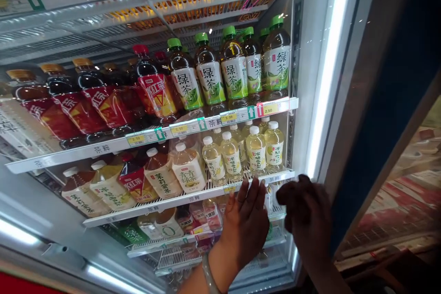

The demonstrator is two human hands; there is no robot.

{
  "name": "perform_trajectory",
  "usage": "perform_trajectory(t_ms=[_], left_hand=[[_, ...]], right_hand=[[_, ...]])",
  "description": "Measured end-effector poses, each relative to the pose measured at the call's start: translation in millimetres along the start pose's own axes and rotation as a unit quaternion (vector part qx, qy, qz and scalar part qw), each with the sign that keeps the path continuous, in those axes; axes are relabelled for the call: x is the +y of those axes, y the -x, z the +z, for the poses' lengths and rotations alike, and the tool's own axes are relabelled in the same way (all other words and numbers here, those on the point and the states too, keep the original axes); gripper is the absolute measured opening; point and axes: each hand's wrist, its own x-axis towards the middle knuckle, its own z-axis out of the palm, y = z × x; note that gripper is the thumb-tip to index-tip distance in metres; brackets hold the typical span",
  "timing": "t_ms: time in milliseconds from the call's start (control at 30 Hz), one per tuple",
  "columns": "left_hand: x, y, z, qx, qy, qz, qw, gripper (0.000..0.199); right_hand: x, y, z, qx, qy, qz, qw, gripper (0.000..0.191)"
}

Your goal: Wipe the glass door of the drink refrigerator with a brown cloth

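My left hand [246, 223] is raised in front of a drinks cooler, its fingers stretched upward and a pale bangle [208, 275] at the wrist. It holds nothing that shows. Nearest to its fingertips is the edge of a shelf [206, 195] with clear white-capped bottles of pale yellow drink [255, 150]. My right hand [306, 218] is in dark shadow beside the lit right frame of the cooler, fingers bent inward. Whether anything is between those fingers cannot be made out. Green-capped green tea bottles [208, 76] and red-labelled tea bottles [156, 89] stand one shelf higher.
Yellow price tags [179, 129] line the shelf fronts. Lower shelves [165, 243] carry more bottles. A bright light strip [327, 73] runs down the cooler's right side, with a dark blue panel [382, 142] beyond it. Reflections show across the front.
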Motion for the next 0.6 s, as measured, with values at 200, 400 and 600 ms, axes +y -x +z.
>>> perform_trajectory(t_ms=[200,400,600], left_hand=[[-4.7,4.3,-9.4,-0.019,-0.005,-0.006,1.000,0.075],[-19.8,16.7,-24.0,-0.037,-0.009,-0.026,0.999,0.073],[-25.5,26.2,-29.8,-0.029,-0.013,-0.041,0.999,0.073]], right_hand=[[-34.9,-21.6,17.6,0.052,-0.028,-0.010,0.998,0.053],[-34.1,35.4,18.4,-0.069,-0.058,-0.135,0.987,0.043],[-37.1,4.4,18.3,0.030,-0.026,0.056,0.998,0.053]])
